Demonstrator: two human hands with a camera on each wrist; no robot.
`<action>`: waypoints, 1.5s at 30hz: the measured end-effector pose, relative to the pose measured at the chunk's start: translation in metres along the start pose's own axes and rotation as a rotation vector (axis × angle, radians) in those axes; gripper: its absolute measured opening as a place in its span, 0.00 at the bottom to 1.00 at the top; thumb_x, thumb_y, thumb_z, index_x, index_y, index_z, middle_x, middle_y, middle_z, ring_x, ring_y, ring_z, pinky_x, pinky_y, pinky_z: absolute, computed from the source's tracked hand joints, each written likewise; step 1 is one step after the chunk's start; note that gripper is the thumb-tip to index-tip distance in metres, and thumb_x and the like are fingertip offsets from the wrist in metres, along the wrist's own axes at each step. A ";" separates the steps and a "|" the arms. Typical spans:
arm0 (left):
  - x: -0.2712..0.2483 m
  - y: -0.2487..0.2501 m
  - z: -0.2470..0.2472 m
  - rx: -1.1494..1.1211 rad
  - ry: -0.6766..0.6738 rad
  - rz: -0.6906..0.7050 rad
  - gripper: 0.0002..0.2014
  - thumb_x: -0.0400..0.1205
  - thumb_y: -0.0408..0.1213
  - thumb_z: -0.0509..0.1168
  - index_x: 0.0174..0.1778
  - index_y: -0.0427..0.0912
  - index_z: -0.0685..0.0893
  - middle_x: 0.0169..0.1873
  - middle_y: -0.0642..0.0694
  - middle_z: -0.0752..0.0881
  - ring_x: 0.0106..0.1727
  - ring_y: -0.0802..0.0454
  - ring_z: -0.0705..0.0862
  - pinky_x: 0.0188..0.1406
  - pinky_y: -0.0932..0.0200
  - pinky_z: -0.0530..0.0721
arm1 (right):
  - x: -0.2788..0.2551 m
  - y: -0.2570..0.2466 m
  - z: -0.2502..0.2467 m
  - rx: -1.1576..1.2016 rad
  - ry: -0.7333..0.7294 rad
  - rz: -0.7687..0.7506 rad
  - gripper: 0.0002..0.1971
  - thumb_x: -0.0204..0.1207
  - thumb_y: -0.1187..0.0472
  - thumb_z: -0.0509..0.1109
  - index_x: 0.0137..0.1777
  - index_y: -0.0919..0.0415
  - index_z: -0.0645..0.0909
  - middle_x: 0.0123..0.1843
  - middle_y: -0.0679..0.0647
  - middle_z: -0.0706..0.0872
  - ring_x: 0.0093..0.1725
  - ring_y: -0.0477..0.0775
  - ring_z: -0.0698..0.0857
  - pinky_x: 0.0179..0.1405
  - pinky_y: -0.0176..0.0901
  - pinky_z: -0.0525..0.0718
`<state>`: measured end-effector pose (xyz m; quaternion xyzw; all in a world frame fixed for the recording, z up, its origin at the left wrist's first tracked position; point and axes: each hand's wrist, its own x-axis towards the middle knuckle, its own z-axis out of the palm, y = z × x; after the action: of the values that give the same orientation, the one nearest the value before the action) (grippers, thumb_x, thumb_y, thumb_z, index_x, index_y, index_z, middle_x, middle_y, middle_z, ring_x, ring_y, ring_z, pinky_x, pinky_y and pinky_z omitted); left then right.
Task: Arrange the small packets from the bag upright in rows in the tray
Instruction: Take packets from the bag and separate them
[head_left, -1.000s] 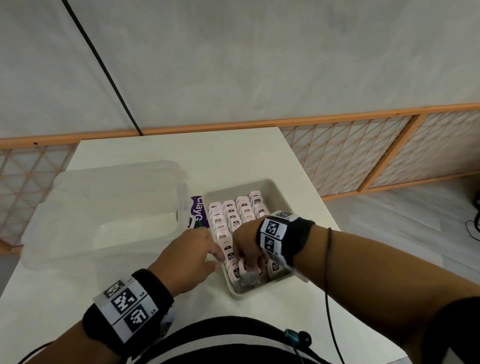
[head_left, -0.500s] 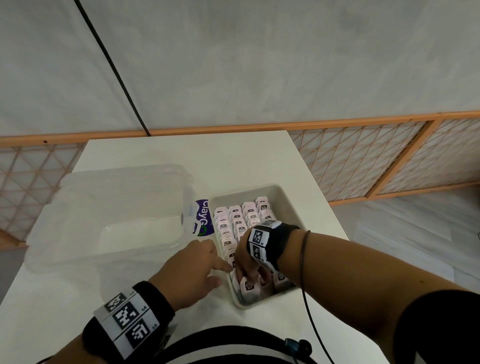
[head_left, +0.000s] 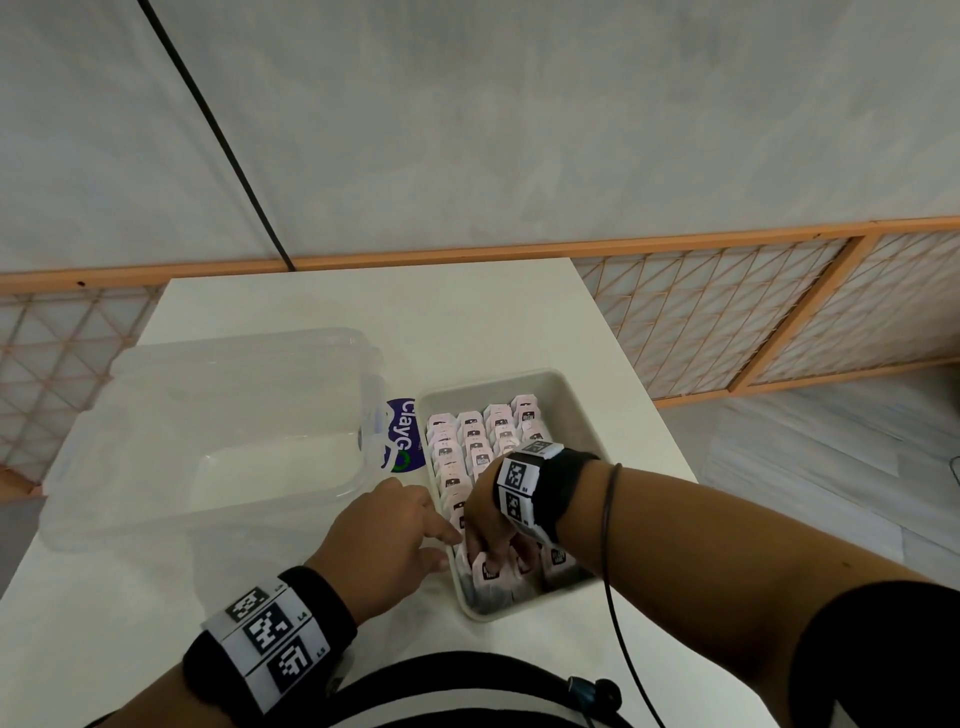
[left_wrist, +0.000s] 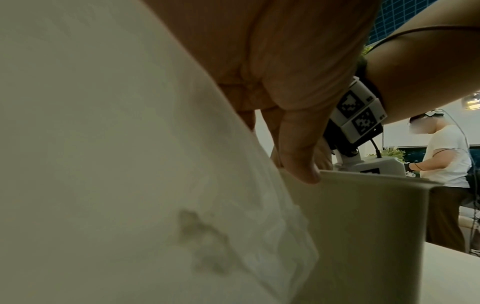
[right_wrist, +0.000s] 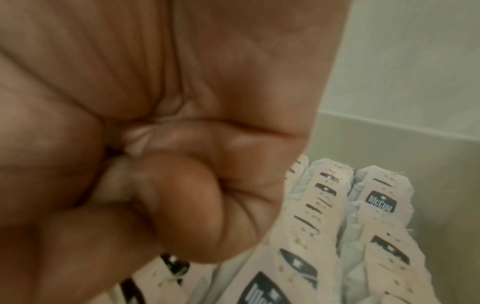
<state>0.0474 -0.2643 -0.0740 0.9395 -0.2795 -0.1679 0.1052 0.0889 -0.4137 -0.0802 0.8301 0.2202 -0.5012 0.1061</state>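
A beige tray (head_left: 571, 405) holds several rows of pink-and-white packets (head_left: 470, 441) standing upright, seen close up as packets (right_wrist: 376, 205) in the right wrist view. My right hand (head_left: 491, 558) reaches into the tray's near end, and its curled fingers (right_wrist: 168, 205) pinch a pale packet among loose ones there. My left hand (head_left: 441, 548) lies beside the tray's left rim, with its thumb (left_wrist: 298, 162) touching the rim of the tray (left_wrist: 363, 226). The printed bag (head_left: 402, 441) lies flat between the tray and a clear box.
A large clear plastic box (head_left: 234, 441) stands on the white table (head_left: 363, 312) left of the tray. The table's right edge is close to the tray. Another person (left_wrist: 446, 160) stands in the background.
My right hand has slid toward the tray's near end and dipped among the packets there. My left hand's index finger has stretched out to the tray rim.
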 end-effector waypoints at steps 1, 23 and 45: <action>0.000 0.000 0.000 0.001 -0.002 0.001 0.15 0.80 0.53 0.65 0.63 0.67 0.82 0.57 0.59 0.82 0.57 0.55 0.73 0.46 0.62 0.66 | 0.003 0.001 0.000 0.015 -0.049 -0.020 0.24 0.82 0.52 0.64 0.77 0.58 0.70 0.63 0.59 0.86 0.60 0.58 0.86 0.45 0.37 0.76; 0.000 -0.004 0.003 -0.051 0.021 0.039 0.14 0.78 0.52 0.68 0.60 0.69 0.83 0.52 0.58 0.82 0.54 0.56 0.73 0.48 0.62 0.70 | 0.021 0.007 -0.004 0.306 0.055 -0.074 0.03 0.78 0.72 0.68 0.46 0.66 0.82 0.29 0.54 0.90 0.29 0.53 0.89 0.19 0.27 0.81; -0.119 -0.097 -0.046 -0.139 0.282 -0.449 0.05 0.74 0.56 0.65 0.35 0.74 0.79 0.39 0.54 0.75 0.46 0.49 0.77 0.48 0.52 0.74 | -0.090 -0.031 -0.025 0.657 0.865 -0.357 0.06 0.75 0.64 0.71 0.47 0.53 0.86 0.36 0.44 0.88 0.35 0.41 0.86 0.43 0.32 0.83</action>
<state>0.0181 -0.1133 -0.0289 0.9825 -0.0346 -0.0734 0.1675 0.0579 -0.3997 0.0120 0.8990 0.2132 -0.1680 -0.3436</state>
